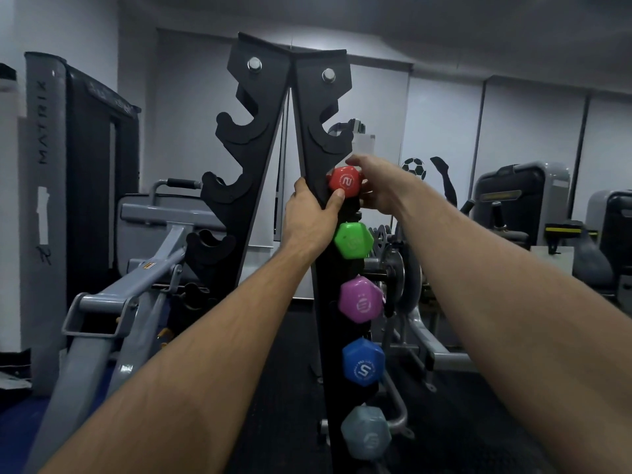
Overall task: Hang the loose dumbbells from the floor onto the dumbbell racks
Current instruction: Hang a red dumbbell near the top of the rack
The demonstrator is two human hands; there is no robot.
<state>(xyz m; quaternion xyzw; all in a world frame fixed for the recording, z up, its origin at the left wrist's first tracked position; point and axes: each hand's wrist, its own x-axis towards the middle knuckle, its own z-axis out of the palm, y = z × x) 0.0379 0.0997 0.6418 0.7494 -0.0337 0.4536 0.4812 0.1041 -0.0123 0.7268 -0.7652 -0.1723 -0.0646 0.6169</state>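
Note:
A black A-frame dumbbell rack stands straight ahead, seen end-on. Its right side carries a column of hex dumbbells: red at the top, then green, purple, blue and grey-blue. My left hand grips the edge of the rack's right upright, thumb just under the red dumbbell. My right hand reaches around behind the red dumbbell and holds it at its cradle. The dumbbell's handle is hidden. The hooks on the rack's left side and above the red dumbbell are empty.
A grey weight machine with a lever arm stands to the left of the rack, beside a tall "MATRIX" column. Plate-loaded equipment sits just behind the rack on the right. More machines line the far right wall. Dark floor lies below.

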